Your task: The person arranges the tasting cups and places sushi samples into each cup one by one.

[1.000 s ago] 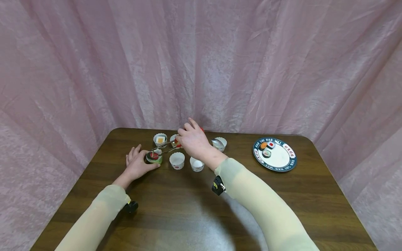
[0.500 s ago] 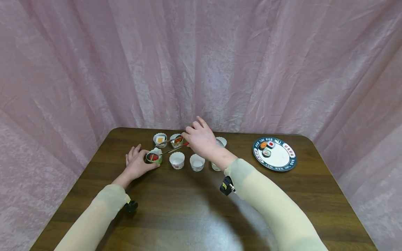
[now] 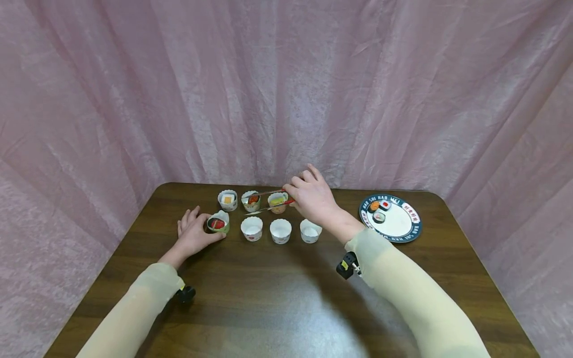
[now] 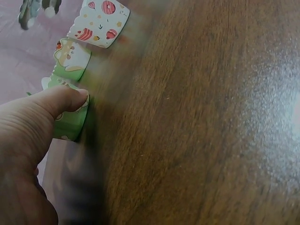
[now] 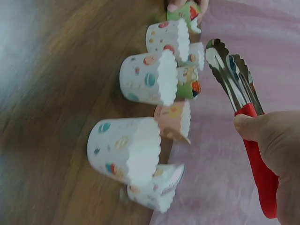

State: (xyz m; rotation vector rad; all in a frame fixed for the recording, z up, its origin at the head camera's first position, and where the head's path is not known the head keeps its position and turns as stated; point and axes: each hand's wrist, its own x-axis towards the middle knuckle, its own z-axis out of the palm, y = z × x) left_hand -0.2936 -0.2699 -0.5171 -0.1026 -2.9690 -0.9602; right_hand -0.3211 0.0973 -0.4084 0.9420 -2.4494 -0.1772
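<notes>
At the table's left, my left hand (image 3: 194,232) holds a green paper cup (image 3: 225,229) between thumb and fingers. A red-topped, dark-edged toy sushi piece (image 3: 218,224) lies inside that cup. My right hand (image 3: 313,196) grips red-handled metal tongs (image 5: 255,159) above the back row of cups. The tongs point left, their scalloped tips apart with nothing between them. Beneath them are a cup with an orange-red piece (image 3: 252,200) and a cup with a yellow piece (image 3: 277,201). Part of the back row is hidden behind my right hand in the head view.
Three white patterned paper cups (image 3: 280,235) form the front row. A cup holding a white-and-yellow piece (image 3: 228,206) stands at back left. On the right, a blue-rimmed plate (image 3: 398,228) bears three sushi pieces (image 3: 379,218). A pink curtain (image 3: 286,89) hangs behind the wooden table.
My right hand has moved right with the tongs, whose tips have come away from the green cup. The red-topped piece rests in the cup. My left hand has stayed on the cup.
</notes>
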